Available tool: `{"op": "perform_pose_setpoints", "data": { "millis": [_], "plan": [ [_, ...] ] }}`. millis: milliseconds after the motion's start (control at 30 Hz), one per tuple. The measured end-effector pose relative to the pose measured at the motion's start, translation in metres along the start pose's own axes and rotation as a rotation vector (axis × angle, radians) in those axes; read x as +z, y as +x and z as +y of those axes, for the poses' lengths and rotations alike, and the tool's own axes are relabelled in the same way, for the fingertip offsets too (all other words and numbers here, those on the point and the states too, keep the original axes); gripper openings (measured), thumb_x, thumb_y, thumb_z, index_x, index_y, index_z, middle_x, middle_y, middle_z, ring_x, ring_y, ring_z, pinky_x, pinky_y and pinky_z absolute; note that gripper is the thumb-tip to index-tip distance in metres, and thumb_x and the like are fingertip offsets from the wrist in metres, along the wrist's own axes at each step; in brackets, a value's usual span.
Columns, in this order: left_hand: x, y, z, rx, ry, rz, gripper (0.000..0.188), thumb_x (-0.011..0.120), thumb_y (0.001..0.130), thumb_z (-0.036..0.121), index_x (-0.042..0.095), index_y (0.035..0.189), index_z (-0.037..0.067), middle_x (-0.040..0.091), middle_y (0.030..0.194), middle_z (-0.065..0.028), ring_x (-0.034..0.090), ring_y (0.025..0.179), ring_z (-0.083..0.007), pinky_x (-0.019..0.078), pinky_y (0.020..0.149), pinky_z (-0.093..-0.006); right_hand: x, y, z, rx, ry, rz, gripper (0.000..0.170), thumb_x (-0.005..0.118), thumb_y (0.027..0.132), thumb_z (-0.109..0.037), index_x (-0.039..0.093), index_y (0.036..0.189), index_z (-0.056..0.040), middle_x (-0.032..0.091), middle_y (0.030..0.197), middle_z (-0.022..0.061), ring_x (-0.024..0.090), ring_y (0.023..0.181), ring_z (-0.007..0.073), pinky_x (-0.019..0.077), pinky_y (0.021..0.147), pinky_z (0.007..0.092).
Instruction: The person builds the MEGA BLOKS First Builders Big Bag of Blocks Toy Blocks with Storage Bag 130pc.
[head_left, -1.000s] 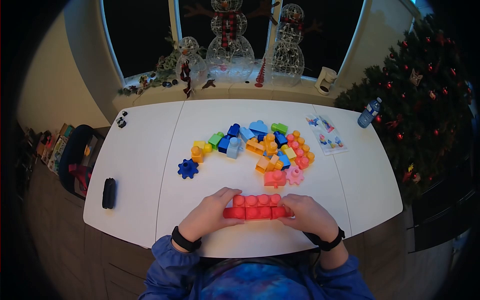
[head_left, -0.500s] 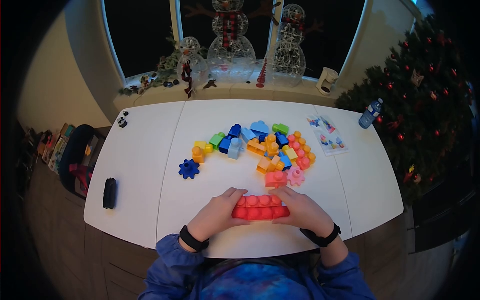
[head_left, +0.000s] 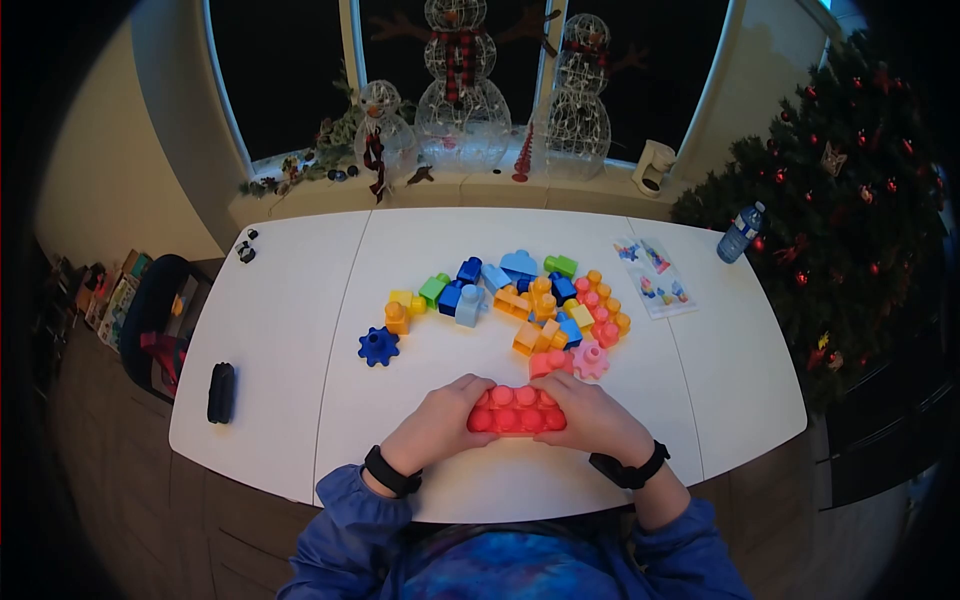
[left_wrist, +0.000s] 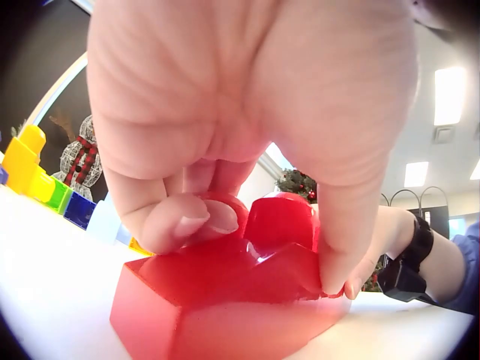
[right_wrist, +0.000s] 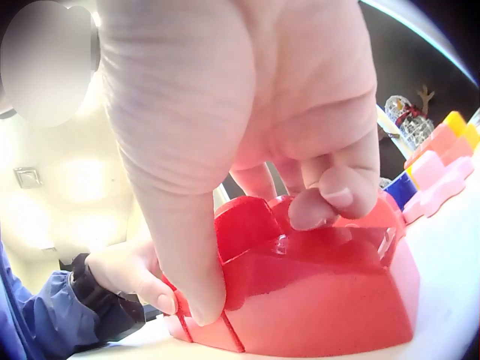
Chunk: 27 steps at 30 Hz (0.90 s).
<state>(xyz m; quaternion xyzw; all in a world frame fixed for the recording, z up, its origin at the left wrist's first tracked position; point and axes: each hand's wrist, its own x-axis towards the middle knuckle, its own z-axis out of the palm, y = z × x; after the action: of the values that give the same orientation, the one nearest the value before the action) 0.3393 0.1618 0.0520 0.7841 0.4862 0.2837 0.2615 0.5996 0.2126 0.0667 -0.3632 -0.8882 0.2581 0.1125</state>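
Red blocks (head_left: 517, 411) lie joined in a two-row studded group near the table's front edge. The left hand (head_left: 445, 415) grips their left end, thumb at the near side and fingers at the far side. At the right end, the right hand (head_left: 592, 414) holds them the same way. In the left wrist view a red block with a sloped end (left_wrist: 225, 300) sits under the curled fingers. The right wrist view has a similar sloped red block (right_wrist: 322, 292), with a seam beside the thumb. A coral block (head_left: 549, 362) stands just beyond the hands.
Behind the hands, several coloured blocks (head_left: 541, 297) spread in an arc, with a blue gear-shaped piece (head_left: 379, 346) at left and a pink one (head_left: 590, 359) at right. A black case (head_left: 221, 392), a picture sheet (head_left: 655, 276) and a bottle (head_left: 740, 232) lie farther out.
Both hands have moved inward toward each other along the red blocks. The sloped red ends seen earlier at both sides are now covered by the hands in the head view.
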Motion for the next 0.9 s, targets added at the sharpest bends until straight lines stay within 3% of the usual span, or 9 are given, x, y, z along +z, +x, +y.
{"op": "perform_pose_setpoints", "data": {
  "millis": [500, 600, 700, 800, 900],
  "plan": [
    [0.0, -0.003, 0.002, -0.032, 0.035, 0.006, 0.069, 0.092, 0.075, 0.027, 0.061, 0.131, 0.003, 0.067, 0.12, -0.0172, 0.068, 0.107, -0.0394, 0.0561, 0.094, -0.0432, -0.002, -0.002, -0.001, 0.014, 0.003, 0.011, 0.073, 0.09, 0.075, -0.028, 0.056, 0.137, -0.0105, 0.064, 0.128, 0.0148, 0.064, 0.116, 0.0372, 0.0534, 0.094, 0.0454],
    [-0.017, -0.011, 0.024, -0.002, 0.063, 0.182, 0.072, 0.092, 0.076, 0.031, 0.059, 0.134, 0.004, 0.066, 0.121, -0.0149, 0.069, 0.091, -0.0338, 0.0575, 0.083, -0.04, -0.011, -0.01, -0.005, -0.009, 0.017, 0.114, 0.076, 0.092, 0.074, -0.029, 0.057, 0.139, -0.0124, 0.065, 0.131, 0.0138, 0.067, 0.108, 0.034, 0.0552, 0.09, 0.0427],
    [-0.037, -0.024, 0.021, -0.102, 0.078, 0.267, 0.064, 0.092, 0.078, 0.029, 0.063, 0.13, 0.004, 0.068, 0.115, -0.0111, 0.06, 0.07, -0.0224, 0.0535, 0.067, -0.0328, -0.03, -0.026, -0.015, 0.043, 0.094, 0.172, 0.071, 0.092, 0.075, -0.031, 0.06, 0.137, -0.013, 0.065, 0.132, 0.0118, 0.068, 0.092, 0.0283, 0.0577, 0.08, 0.0372],
    [-0.05, -0.034, 0.002, -0.213, 0.093, 0.394, 0.054, 0.09, 0.08, 0.024, 0.066, 0.123, 0.004, 0.07, 0.111, -0.0076, 0.048, 0.061, -0.0142, 0.0455, 0.057, -0.0271, -0.037, -0.036, -0.015, 0.069, 0.13, 0.242, 0.063, 0.091, 0.077, -0.029, 0.065, 0.131, -0.0122, 0.068, 0.128, 0.011, 0.066, 0.079, 0.0223, 0.0579, 0.072, 0.0317],
    [-0.061, -0.038, -0.005, -0.253, 0.082, 0.453, 0.045, 0.089, 0.081, 0.018, 0.068, 0.119, 0.002, 0.072, 0.11, -0.0076, 0.05, 0.061, -0.0127, 0.0451, 0.056, -0.0256, -0.034, -0.042, -0.009, 0.06, 0.136, 0.293, 0.056, 0.091, 0.078, -0.025, 0.067, 0.128, -0.0109, 0.07, 0.123, 0.0112, 0.066, 0.074, 0.0198, 0.0576, 0.069, 0.0304]
  ]
}}
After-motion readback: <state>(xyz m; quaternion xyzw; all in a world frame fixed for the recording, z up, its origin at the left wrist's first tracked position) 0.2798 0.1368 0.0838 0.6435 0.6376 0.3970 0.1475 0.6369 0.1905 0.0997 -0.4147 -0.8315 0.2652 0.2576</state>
